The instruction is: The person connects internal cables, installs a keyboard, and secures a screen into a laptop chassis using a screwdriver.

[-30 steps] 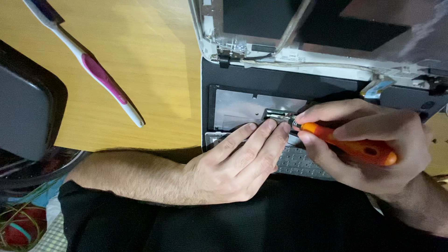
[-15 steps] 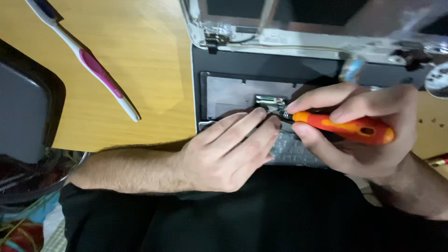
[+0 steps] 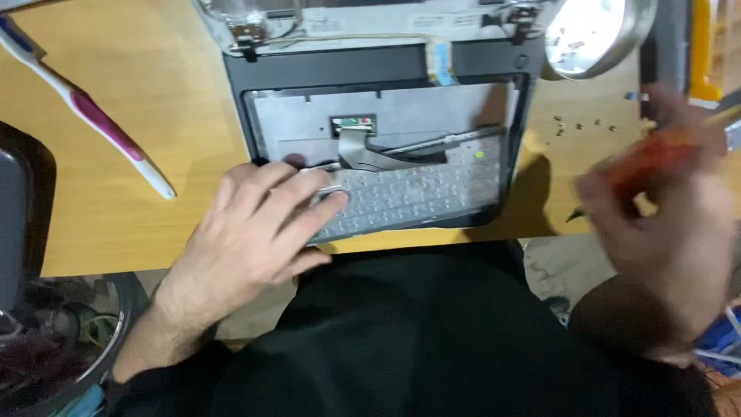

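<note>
**Now: left hand on the loosened keyboard**

Your left hand (image 3: 247, 232) lies with fingers spread flat on the flipped keyboard (image 3: 417, 193), which rests tilted in the open laptop base (image 3: 378, 73) on the wooden desk (image 3: 116, 208). Your blurred right hand (image 3: 664, 216) is curled around the orange screwdriver (image 3: 648, 166), off beside the laptop.

The right hand (image 3: 664, 208) and its orange screwdriver (image 3: 644, 158) are motion-blurred; the toothbrush (image 3: 93, 123) head is cut off.
</note>
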